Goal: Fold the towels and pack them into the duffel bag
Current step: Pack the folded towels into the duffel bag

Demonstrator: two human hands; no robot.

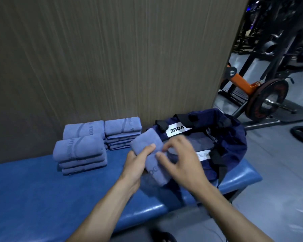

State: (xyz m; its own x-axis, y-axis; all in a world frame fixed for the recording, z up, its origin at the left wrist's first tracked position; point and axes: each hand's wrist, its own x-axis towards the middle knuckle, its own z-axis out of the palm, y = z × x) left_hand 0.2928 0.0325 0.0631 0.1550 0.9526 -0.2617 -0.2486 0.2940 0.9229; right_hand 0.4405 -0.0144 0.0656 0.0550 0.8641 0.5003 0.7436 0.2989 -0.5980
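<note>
A folded blue-grey towel [148, 149] is held in the air just left of the open navy duffel bag [231, 137], which lies at the right end of the blue padded bench [33, 189]. My left hand [138, 163] grips the towel's left edge, thumb on top. My right hand [180, 156] is over the bag's opening with curled fingers; its fingertips touch the towel's right edge. Folded towels stand in three stacks: front left [80, 154], back left [83, 129] and back middle [122, 132].
A brown wall panel [112, 58] rises straight behind the bench. To the right stand gym machines with a weight plate [268, 100] on grey floor. A dark shoe [164, 236] shows below the bench's front edge.
</note>
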